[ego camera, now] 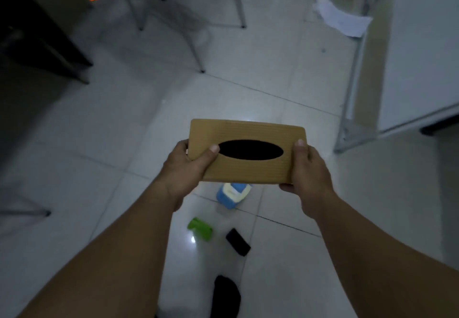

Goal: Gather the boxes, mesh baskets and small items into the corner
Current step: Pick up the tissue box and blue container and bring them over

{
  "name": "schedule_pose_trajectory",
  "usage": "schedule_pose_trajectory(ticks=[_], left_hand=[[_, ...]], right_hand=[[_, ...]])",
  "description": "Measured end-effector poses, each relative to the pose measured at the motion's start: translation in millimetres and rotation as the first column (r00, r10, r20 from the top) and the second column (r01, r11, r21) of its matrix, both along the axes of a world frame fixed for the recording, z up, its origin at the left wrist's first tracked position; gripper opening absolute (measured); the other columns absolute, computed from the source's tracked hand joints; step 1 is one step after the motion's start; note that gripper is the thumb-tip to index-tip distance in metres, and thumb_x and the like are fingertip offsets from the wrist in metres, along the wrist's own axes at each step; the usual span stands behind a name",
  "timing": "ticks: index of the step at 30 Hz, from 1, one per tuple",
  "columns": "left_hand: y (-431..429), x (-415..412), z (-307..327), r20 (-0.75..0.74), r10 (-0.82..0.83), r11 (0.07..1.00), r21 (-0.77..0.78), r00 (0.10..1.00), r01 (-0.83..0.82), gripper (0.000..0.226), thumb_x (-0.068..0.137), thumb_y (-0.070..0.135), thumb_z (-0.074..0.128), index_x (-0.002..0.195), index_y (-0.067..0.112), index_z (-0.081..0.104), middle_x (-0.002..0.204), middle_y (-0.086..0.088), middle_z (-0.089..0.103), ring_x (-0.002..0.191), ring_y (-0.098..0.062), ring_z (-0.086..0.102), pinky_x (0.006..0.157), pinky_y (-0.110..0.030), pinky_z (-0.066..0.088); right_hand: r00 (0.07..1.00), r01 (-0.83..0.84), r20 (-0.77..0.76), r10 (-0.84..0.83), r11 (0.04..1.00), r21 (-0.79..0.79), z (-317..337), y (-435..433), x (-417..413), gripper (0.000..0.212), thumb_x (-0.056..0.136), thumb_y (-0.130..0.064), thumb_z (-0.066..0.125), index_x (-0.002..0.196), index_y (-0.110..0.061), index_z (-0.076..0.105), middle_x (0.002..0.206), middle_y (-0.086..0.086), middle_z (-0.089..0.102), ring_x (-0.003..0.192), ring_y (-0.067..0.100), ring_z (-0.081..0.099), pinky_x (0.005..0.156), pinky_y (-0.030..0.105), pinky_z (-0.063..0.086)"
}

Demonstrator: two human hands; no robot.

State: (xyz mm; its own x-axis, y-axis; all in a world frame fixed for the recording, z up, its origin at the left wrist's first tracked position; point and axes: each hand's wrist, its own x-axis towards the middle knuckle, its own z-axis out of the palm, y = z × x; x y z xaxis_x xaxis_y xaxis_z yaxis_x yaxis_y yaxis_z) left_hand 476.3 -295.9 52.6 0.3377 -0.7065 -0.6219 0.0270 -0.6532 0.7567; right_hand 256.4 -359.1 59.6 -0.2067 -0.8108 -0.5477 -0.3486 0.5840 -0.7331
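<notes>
- Left hand (186, 166): clasped on the left end of the tissue box (250, 141), thumb laid across the top just beside the oval slot.
- Right hand (308, 168): clasped on the right end of the same box, thumb on the top edge, fingers curled beneath.
- Tissue box: tan, wood-look, flat rectangular top with a dark oval opening; held level in the air above the floor, between both hands.
- Blue and white container (233, 194): on the floor tiles directly below the box, partly hidden by it.
- Green item (200, 228): small, on the floor nearer the person, left of the black item (238, 242).
- Dark shape (224, 295): at the lower edge, between the forearms; identity unclear.
- Floor (260, 64): pale glossy tiles.
- Metal chair legs (193, 51): farther off, upper left.
- Crumpled white paper (340, 16): upper right, beside a white cabinet (422, 56).
</notes>
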Motion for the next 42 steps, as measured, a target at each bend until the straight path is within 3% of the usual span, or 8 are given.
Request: schedule_pose_trajectory(ticks=[6,12,18,21,25,32,38,42], left_hand=[[113,77,20,0.223,0.228,0.974,-0.053,0.948,-0.222,0.049,0.082,0.061,0.064,0.119,0.03,0.057,0.103,0.007,0.066,0.093,-0.016,0.064,0.083,-0.038,0.055],[273,136,51,0.408,0.511,0.848,-0.093,0.757,-0.522,0.054,0.082,0.066,0.059,0.121,0.029,0.052,0.1,0.011,0.061,0.092,-0.017,0.062,0.082,-0.04,0.054],[485,122,74,0.377,0.772,0.592,-0.133,0.512,-0.795,0.059,0.083,0.066,0.058,0.123,0.024,0.049,0.104,0.005,0.062,0.095,-0.019,0.061,0.087,-0.04,0.053],[601,92,90,0.364,0.868,0.417,-0.166,0.337,-0.894,0.055,0.085,0.061,0.059,0.124,0.023,0.051,0.104,0.005,0.061,0.094,-0.017,0.06,0.078,-0.032,0.049],[751,45,119,0.396,0.91,0.209,-0.176,0.125,-0.962,0.051,0.088,0.057,0.058,0.124,0.022,0.051,0.105,0.001,0.06,0.095,-0.019,0.058,0.077,-0.029,0.043],[916,11,131,0.426,0.902,0.004,-0.18,-0.074,-0.984,0.054,0.083,0.064,0.056,0.124,0.029,0.052,0.115,0.001,0.057,0.105,-0.021,0.056,0.093,-0.046,0.05],[946,45,117,0.378,0.915,-0.088,-0.16,-0.143,-0.983,0.052,0.087,0.058,0.058,0.128,0.026,0.049,0.114,0.002,0.056,0.104,-0.019,0.056,0.087,-0.04,0.051],[949,96,105,0.306,0.935,-0.147,-0.128,-0.18,-0.981,0.049,0.087,0.051,0.063,0.125,0.025,0.046,0.109,0.004,0.055,0.098,-0.017,0.055,0.078,-0.032,0.045]], right_hand=[[0.954,-0.3,0.022,0.299,0.954,0.014,6,52,107,0.045,0.098,-0.058,0.032,0.127,-0.029,0.05,0.104,0.001,0.057,0.094,0.022,0.061,0.073,0.046,0.061],[0.78,-0.623,0.018,0.626,0.779,-0.068,36,155,222,0.053,0.096,-0.061,0.031,0.13,-0.025,0.05,0.113,0.007,0.056,0.096,0.025,0.059,0.071,0.047,0.061],[0.524,-0.847,-0.028,0.851,0.517,-0.121,65,334,281,0.049,0.096,-0.06,0.032,0.127,-0.027,0.051,0.108,0.007,0.056,0.092,0.026,0.06,0.072,0.049,0.06],[0.365,-0.926,-0.015,0.931,0.361,-0.112,80,448,292,0.048,0.096,-0.061,0.03,0.125,-0.028,0.051,0.106,0.004,0.057,0.09,0.024,0.061,0.074,0.049,0.06],[0.189,-0.977,0.033,0.981,0.191,-0.1,102,605,291,0.034,0.098,-0.057,0.031,0.113,-0.031,0.049,0.101,-0.001,0.056,0.09,0.022,0.06,0.076,0.049,0.06],[-0.03,-0.995,0.057,0.998,-0.024,-0.1,112,777,297,0.033,0.098,-0.057,0.032,0.115,-0.033,0.047,0.1,-0.003,0.055,0.091,0.022,0.06,0.077,0.048,0.06],[-0.093,-0.993,0.045,0.995,-0.089,-0.073,89,814,345,0.044,0.097,-0.059,0.032,0.126,-0.029,0.046,0.104,-0.001,0.056,0.092,0.023,0.061,0.078,0.048,0.059],[-0.078,-0.996,0.0,0.997,-0.078,-0.054,72,819,393,0.053,0.093,-0.065,0.032,0.13,-0.028,0.044,0.113,0.004,0.057,0.097,0.028,0.06,0.08,0.05,0.058]])
